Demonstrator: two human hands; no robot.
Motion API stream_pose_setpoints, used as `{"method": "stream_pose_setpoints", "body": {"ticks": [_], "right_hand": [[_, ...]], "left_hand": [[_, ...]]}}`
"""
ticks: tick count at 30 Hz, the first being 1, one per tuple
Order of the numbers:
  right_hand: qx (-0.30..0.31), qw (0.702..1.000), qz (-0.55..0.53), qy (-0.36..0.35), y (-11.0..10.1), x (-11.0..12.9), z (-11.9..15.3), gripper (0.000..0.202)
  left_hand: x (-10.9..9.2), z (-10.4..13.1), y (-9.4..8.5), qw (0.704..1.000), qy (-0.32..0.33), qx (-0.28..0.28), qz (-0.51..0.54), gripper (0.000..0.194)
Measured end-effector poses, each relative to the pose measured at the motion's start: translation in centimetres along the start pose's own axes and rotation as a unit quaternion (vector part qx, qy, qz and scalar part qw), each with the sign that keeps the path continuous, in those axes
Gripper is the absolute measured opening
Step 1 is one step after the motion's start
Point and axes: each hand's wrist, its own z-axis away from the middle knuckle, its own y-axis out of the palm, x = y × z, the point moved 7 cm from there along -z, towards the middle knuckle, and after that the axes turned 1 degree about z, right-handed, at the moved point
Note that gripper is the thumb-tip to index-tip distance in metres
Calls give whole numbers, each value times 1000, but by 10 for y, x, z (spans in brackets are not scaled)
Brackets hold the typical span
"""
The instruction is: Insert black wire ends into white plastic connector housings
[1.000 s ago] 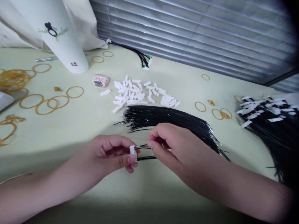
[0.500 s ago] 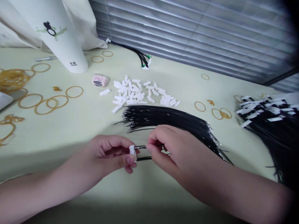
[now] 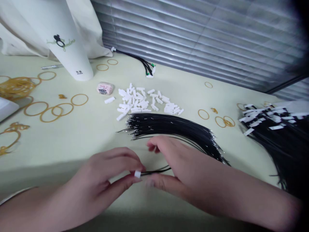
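Note:
Between the thumb and fingers of my left hand [image 3: 116, 174] is a small white connector housing [image 3: 137, 174], pinched near its end. Thin black wires [image 3: 155, 171] run from it to the right, passing behind my right hand [image 3: 173, 164]. That hand is spread, thumb and fingers apart, beside the wires; its thumb is smeared by motion. Just beyond it lies a bundle of black wires [image 3: 169, 125] with bare shiny tips. Farther back sits a loose pile of white connector housings [image 3: 135, 98].
A white tumbler [image 3: 79, 61] stands at the back left, near scattered rubber bands [image 3: 36, 109] and a pink wrapped item [image 3: 105, 88]. Wires with white connectors [image 3: 277, 145] are heaped at right. A finished-looking harness [image 3: 137, 58] lies by the window blinds [image 3: 193, 38].
My right hand has opened from its pinch on a wire. My left hand has turned the connector and lowered it slightly. The view has shifted a little.

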Motion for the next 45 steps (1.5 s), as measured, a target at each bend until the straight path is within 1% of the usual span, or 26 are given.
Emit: {"method": "stream_pose_setpoints", "body": {"ticks": [1, 3, 4, 5, 6, 8, 9, 10, 11, 13, 15, 16, 17, 18, 20, 21, 22, 26, 30, 33, 35, 38, 39, 41, 43, 45], "right_hand": [[53, 998, -22, 6, 1, -2, 3, 36], [162, 985, -56, 8, 4, -2, 10, 35], [198, 979, -56, 5, 5, -2, 13, 32], [208, 977, -44, 0, 4, -2, 13, 30], [200, 979, -30, -5, 2, -2, 12, 28], [156, 988, -4, -8, -3, -4, 10, 27], [133, 991, 8, -5, -4, -6, 9, 26], [120, 993, 16, -2, -5, -8, 9, 26], [117, 993, 19, -1, -3, -10, 10, 27], [118, 993, 15, -2, -1, -11, 11, 26], [111, 994, 5, -12, -1, -11, 8, 26], [90, 996, 9, -15, -3, -12, 5, 26], [53, 998, 24, -13, -8, -14, 0, 25], [0, 999, 49, -5, -15, -18, -5, 23], [-106, 988, 110, 15, -29, -28, -14, 18], [-139, 981, 134, 21, -33, -33, -19, 17], [-150, 978, 147, 21, -33, -39, -23, 16], [-128, 982, 140, 5, -26, -54, -37, 14], [-138, 982, 128, -3, -28, -53, -36, 17], [-173, 977, 128, -2, -35, -41, -26, 16], [-200, 970, 138, -7, -40, -27, -17, 17], [-217, 965, 145, -36, -41, -3, -5, 18], [-208, 969, 129, -39, -38, 2, -3, 18], [-162, 984, 72, -27, -29, 8, -3, 18], [-97, 995, 22, -10, -16, 8, -6, 19], [-55, 998, 7, 0, -6, 5, -9, 19]], "left_hand": [[-3, 5, -2, 999, 20, -7, -40, 18], [-1, 14, -6, 997, 19, -24, -65, 35], [0, 17, -9, 997, 17, -41, -70, 40], [1, 18, -9, 997, 18, -36, -68, 44], [2, 17, -8, 998, 20, -24, -62, 41], [0, 12, -6, 999, 26, -9, -32, 30], [-1, 8, -4, 1000, 22, 1, -3, 28], [0, 4, -1, 998, 4, 23, 65, 29], [2, 1, 2, 990, -29, 30, 137, 29], [7, -4, 7, 971, -88, 30, 221, 23], [12, -6, 9, 967, -129, 22, 217, 21], [14, -6, 10, 969, -138, 23, 204, 21], [16, -7, 12, 969, -148, 31, 195, 21], [19, -6, 14, 967, -159, 43, 194, 20], [26, -5, 16, 959, -179, 59, 211, 20], [29, -5, 17, 954, -188, 64, 224, 20], [31, -5, 17, 949, -199, 68, 236, 20], [34, -9, 14, 939, -219, 70, 257, 13], [32, -13, 10, 928, -240, 48, 282, 12], [32, -13, 7, 910, -262, 9, 322, 16], [32, -13, 5, 897, -270, -8, 350, 18], [31, -12, 6, 889, -269, -7, 371, 15], [31, -12, 7, 890, -267, -4, 371, 14], [30, -13, 7, 896, -262, 3, 359, 14], [30, -14, 7, 904, -255, 9, 344, 14], [31, -14, 7, 908, -255, 8, 333, 14]]}}
